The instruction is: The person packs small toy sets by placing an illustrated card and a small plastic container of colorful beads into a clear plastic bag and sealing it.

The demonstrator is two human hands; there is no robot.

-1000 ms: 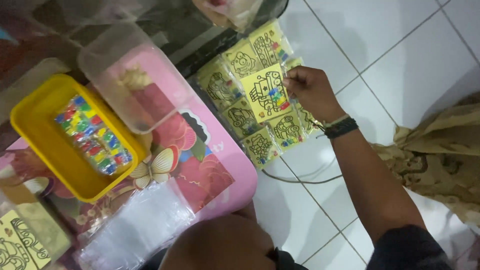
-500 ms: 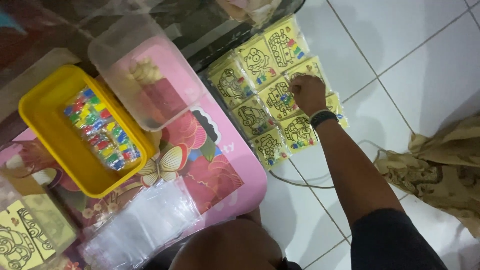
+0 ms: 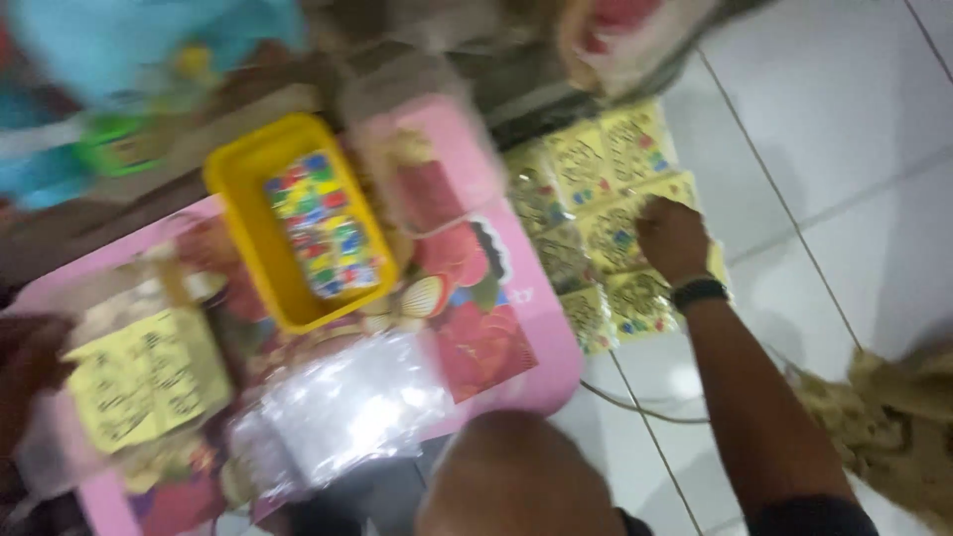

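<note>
My right hand (image 3: 673,238) reaches out over the white tiled floor and lies knuckles-up on a spread of yellow picture packets (image 3: 608,233) beside the pink table. Its fingers rest on a middle packet without lifting any. A black band (image 3: 699,292) circles that wrist. At the left edge a dark blurred shape (image 3: 28,369), possibly my left hand, touches a clear bag of yellow sheets (image 3: 144,382). The whole view is motion-blurred.
On the pink table (image 3: 541,372) are a yellow tray of small coloured pieces (image 3: 238,213), a clear plastic box (image 3: 422,139) and a heap of clear plastic bags (image 3: 347,407). My knee (image 3: 516,476) is below it, tan cloth (image 3: 893,427) on the floor at right.
The view has swung so the table sits more central. My right hand, which held one yellow packet a second ago, now rests on the packets laid on the floor.
</note>
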